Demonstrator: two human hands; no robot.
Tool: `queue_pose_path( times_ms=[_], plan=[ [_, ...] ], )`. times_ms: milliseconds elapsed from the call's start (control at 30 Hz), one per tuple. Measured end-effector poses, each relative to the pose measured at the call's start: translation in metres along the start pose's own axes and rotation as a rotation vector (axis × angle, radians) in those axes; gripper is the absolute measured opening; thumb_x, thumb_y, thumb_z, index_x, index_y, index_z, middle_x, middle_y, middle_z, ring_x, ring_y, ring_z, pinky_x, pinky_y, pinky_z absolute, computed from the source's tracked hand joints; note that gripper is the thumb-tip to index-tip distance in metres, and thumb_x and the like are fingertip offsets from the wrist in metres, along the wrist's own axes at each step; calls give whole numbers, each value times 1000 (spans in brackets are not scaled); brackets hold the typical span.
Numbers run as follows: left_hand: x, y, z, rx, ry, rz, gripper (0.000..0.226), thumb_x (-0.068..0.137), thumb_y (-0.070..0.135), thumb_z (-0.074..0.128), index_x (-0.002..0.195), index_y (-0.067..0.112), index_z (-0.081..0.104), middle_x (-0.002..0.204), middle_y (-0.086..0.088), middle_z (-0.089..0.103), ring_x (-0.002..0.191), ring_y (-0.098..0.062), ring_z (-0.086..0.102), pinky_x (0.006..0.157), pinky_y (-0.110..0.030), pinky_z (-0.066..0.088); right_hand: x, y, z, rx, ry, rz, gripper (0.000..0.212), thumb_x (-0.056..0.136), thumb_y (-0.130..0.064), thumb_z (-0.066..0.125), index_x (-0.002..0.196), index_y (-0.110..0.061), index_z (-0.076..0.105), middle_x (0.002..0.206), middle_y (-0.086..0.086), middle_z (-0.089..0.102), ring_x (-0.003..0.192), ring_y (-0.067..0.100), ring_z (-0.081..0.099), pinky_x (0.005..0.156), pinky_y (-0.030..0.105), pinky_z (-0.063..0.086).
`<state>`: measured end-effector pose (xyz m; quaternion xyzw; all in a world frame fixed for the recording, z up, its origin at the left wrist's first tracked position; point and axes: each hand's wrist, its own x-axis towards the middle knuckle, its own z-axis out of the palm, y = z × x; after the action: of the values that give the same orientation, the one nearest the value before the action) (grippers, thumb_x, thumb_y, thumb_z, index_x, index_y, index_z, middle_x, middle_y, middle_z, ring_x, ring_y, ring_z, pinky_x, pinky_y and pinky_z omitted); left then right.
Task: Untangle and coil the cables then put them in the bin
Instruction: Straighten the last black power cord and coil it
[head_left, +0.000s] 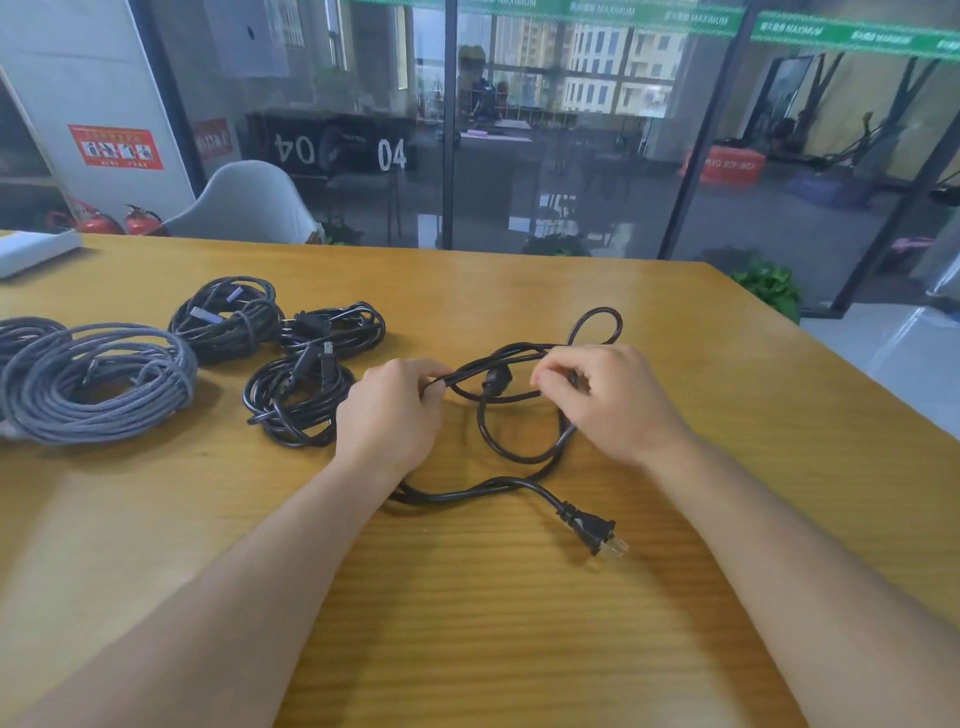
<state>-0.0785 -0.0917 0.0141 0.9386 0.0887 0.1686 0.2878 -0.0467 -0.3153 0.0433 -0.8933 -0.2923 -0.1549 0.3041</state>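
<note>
Left hand (395, 410) and right hand (602, 400) each pinched the black cord (519, 457), fingers curled, on the table (467, 597).

Black power cable (519, 457): part of its run passes under the left hand (392, 410) and wrist, unseen there.
Right hand (602, 395) grip: fingertips curl over the strands, hiding the contact.
Grey braided cable coil (98, 382): a second coil beside it is cut by the left edge.
White flat object (36, 249): cropped at the left edge, kind unclear.
Red wall notice (117, 147): print too small to read.
</note>
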Motion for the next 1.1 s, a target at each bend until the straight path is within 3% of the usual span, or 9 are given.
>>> queue_pose_path(
  times_ms=[133,233,300,433,567,667,767,967,1100],
  plan=[
    [3,-2,-2,21,-7,-28,29,107,30,53,131,38,67,116,5,72,106,-27,63,84,-40,52,-3,21,-27,120,-264,159,33,85,-67,68,90,-38,81,77,0,73,69,8,58,67,30,44],
    [3,0,-1,56,-12,-14,29,107,29,52,132,37,67,119,4,70,107,-28,63,84,-40,51,2,34,-42,363,67,266,34,96,-52,65,77,-25,75,71,-16,70,73,1,59,79,27,42],
    [2,-1,-2,70,-15,-11,30,108,28,51,131,36,67,119,3,70,108,-28,62,83,-40,50,6,46,-48,487,259,365,38,104,-47,59,74,-23,65,69,-15,59,73,9,51,80,30,39],
    [1,0,-3,87,-22,-13,30,108,26,50,131,34,67,118,1,69,107,-29,62,80,-38,47,6,60,-56,721,354,480,28,105,-34,60,81,-22,62,73,-7,54,69,9,50,79,29,42],
    [0,1,-5,117,-25,-6,31,108,24,48,134,31,64,122,0,68,110,-29,61,85,-41,50,5,67,-57,647,216,449,4,99,-17,68,96,-16,67,74,-4,58,71,8,54,78,25,44],
    [1,1,-6,152,-31,4,35,108,19,47,139,28,60,129,-1,65,114,-28,60,82,-38,46,4,70,-53,496,86,451,8,95,-10,73,98,-17,71,90,-2,66,80,6,60,81,22,47],
    [0,1,-10,203,-18,37,41,106,14,50,145,27,54,137,1,59,124,-26,55,82,-38,44,2,68,-50,330,-63,469,14,92,-23,79,104,-19,73,99,0,68,91,12,62,84,25,49],
    [-4,18,-14,236,36,311,42,105,31,56,147,25,55,146,6,56,139,-19,44,113,-38,35,3,57,-40,-225,-343,573,54,80,-79,64,98,-28,68,94,-7,69,92,15,64,81,34,52],
    [-12,28,2,259,-169,452,47,109,30,48,156,26,44,157,8,48,147,-16,38,118,-34,26,2,48,-37,-180,-441,470,39,88,-60,72,97,-22,69,78,-8,73,72,4,65,71,25,51]
  ],
)
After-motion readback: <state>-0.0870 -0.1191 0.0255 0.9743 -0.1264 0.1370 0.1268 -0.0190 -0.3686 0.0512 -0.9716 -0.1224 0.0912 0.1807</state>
